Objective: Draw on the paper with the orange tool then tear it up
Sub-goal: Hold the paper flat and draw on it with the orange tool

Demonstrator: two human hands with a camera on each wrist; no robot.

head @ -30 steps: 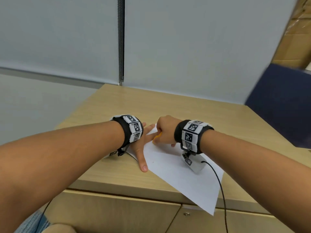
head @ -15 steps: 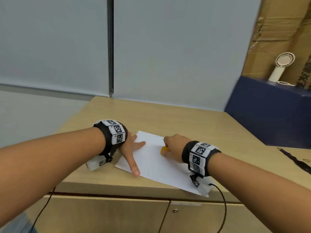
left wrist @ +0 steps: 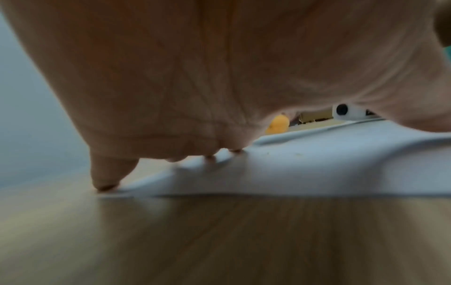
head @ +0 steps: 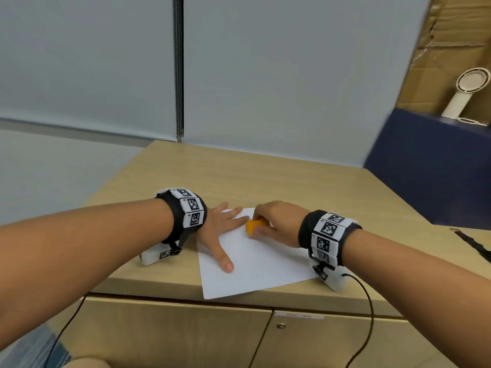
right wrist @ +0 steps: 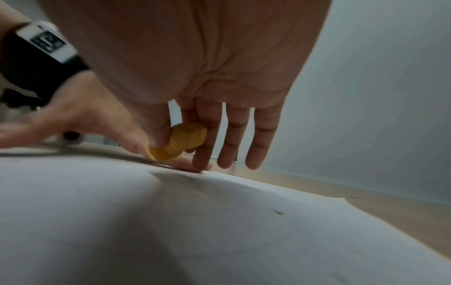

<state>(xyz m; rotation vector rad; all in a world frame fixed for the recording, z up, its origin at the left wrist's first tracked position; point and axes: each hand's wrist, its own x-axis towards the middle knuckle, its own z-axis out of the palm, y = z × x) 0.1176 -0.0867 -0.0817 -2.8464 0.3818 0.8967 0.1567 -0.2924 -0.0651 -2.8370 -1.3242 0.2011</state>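
Observation:
A white sheet of paper (head: pixel 255 264) lies near the front edge of the wooden cabinet top (head: pixel 239 176). My left hand (head: pixel 220 232) presses flat on the paper's left side with fingers spread. My right hand (head: pixel 276 221) pinches a small orange tool (head: pixel 253 226) between thumb and index finger above the paper's far part. In the right wrist view the orange tool (right wrist: pixel 180 141) sits under the thumb, the other fingers hanging straight over the paper (right wrist: pixel 171 221). From the left wrist view the tool (left wrist: pixel 278 124) shows beyond the paper (left wrist: pixel 292 169).
A grey partition wall (head: pixel 265 75) stands behind the cabinet top. A dark blue box (head: pixel 430 168) with a white handheld fan (head: pixel 465 94) on it stands at the right, before cardboard. Cabinet doors (head: pixel 186 335) lie below the front edge. A black strap (head: pixel 473 243) lies far right.
The paper has turned so its near corner hangs less over the front edge. My right hand has shifted back toward the left hand's fingers, and the orange tool shows more plainly.

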